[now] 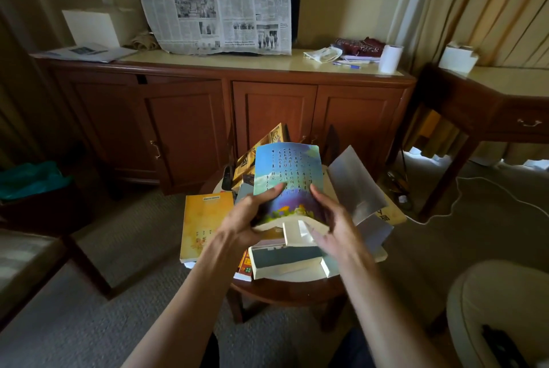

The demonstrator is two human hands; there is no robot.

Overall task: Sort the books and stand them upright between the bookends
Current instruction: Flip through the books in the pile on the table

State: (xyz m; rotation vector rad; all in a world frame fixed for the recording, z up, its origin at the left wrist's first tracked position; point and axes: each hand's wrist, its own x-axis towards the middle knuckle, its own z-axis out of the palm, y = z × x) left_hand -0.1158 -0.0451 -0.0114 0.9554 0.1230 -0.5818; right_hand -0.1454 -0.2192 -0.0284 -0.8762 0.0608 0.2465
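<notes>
- While both hands lift it, blue book (286, 180) is gripped by left hand (246, 219) and right hand (334, 229)
- round table (285, 286) holds yellow book (205, 225), loose book pile

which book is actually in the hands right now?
The blue-and-purple picture-cover book, lifted above the pile, left hand and right hand on its lower edge. The yellow book and the rest lie on the table.
</notes>
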